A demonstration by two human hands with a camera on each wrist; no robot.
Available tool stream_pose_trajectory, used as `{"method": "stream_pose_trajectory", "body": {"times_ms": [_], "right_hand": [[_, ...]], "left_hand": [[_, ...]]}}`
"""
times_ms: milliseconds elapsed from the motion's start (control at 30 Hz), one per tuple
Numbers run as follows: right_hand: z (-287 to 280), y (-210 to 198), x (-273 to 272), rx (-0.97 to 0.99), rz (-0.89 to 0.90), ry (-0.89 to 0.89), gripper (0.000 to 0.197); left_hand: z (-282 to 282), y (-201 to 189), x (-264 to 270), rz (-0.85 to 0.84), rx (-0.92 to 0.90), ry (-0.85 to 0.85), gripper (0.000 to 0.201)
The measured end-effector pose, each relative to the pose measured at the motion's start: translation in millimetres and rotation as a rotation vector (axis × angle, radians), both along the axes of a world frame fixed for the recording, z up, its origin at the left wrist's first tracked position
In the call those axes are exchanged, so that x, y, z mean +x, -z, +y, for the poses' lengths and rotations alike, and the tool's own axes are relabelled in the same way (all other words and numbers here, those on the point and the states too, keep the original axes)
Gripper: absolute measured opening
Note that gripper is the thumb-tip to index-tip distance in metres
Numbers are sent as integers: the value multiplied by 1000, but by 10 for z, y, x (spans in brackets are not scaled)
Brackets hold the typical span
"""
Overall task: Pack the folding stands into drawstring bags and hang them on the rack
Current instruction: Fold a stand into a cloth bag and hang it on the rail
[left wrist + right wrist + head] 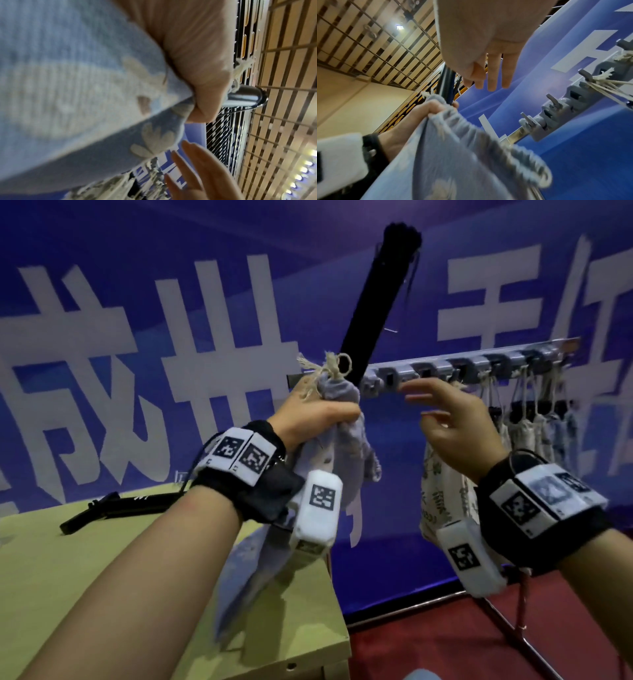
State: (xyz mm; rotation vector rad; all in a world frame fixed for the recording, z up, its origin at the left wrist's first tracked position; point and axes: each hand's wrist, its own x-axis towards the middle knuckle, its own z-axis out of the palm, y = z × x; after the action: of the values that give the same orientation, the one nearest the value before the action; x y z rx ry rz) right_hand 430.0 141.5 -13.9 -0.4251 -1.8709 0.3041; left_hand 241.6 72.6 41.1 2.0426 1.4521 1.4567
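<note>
My left hand (318,416) grips the gathered neck of a pale blue flowered drawstring bag (346,446), held up in front of the rack's left end. A black folding stand (380,299) sticks far out of the bag's mouth, slanting up to the right. The bag's pale cord (329,368) is bunched at the neck. My right hand (431,405) hovers open just right of the bag, fingers spread and holding nothing. In the right wrist view its fingers (493,75) point toward the rack of grey hooks (556,106). A second black stand (113,505) lies on the table.
The hook rack (445,368) runs rightward along a blue banner wall. Several filled bags (534,433) hang from its right hooks, and a white patterned bag (442,494) hangs below my right hand. The yellow-green table (68,559) stands at lower left, beside red floor.
</note>
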Motion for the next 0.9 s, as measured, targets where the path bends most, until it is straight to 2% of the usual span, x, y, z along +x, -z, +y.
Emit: {"method": "stream_pose_trajectory", "body": {"times_ms": [100, 200, 267, 333, 400, 500, 567, 600, 700, 833, 900], "right_hand": [[-29, -61, 23, -71, -34, 32, 46], [-28, -101, 43, -115, 18, 30, 39], [4, -99, 90, -166, 30, 30, 31], [81, -76, 177, -215, -10, 89, 33], [158, -37, 269, -216, -71, 208, 34], [261, 43, 395, -220, -117, 372, 19], [329, 113, 458, -243, -158, 471, 23], [348, 138, 481, -254, -172, 501, 19], [379, 231, 517, -233, -161, 539, 8], [436, 392, 477, -281, -148, 534, 10], [442, 453, 406, -355, -177, 513, 14]], "left_hand": [[166, -126, 183, -129, 46, 33, 6], [314, -175, 381, -234, 62, 66, 25], [363, -176, 519, -318, 69, 69, 20], [386, -159, 649, -375, 60, 81, 11], [403, -110, 744, -379, 83, 92, 7], [495, 9, 820, -414, 94, 72, 10], [546, 89, 858, -452, 62, 83, 9], [563, 128, 864, -468, 47, 89, 11], [562, 264, 820, -451, 6, 112, 17], [490, 482, 722, -398, -139, 152, 12], [474, 597, 674, -400, -251, 157, 24]]}}
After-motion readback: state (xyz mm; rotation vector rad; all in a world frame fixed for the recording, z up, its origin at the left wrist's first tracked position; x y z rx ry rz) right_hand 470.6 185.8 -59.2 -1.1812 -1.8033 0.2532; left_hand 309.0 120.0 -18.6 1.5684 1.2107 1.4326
